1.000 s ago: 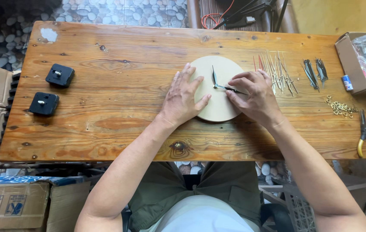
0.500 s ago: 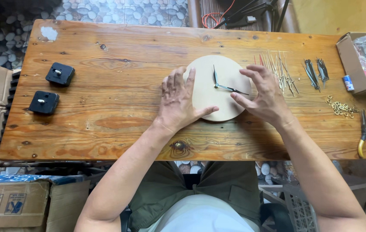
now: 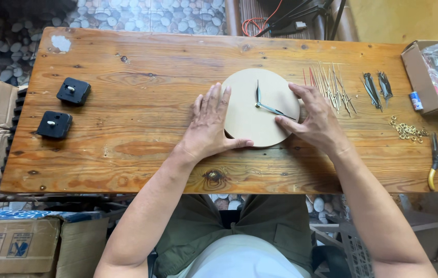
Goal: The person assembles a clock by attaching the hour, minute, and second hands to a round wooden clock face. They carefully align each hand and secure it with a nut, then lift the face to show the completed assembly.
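Both hands, left hand [image 3: 209, 128] and right hand [image 3: 318, 122], rest flat with grips apart on the round clock face [image 3: 250, 121] mid-table; sideways pressure could bend its thin hands [image 3: 266, 104].

Both arms are bare all the way up, no sleeves in sight, no watch, no rings or bands on the left hand [image 3: 209, 128] or the right hand [image 3: 316, 123]. Nails look short. Lower down there's a pale, off-white shirt over the belly, and olive-green trousers or shorts with a seamed pocket on the right leg.
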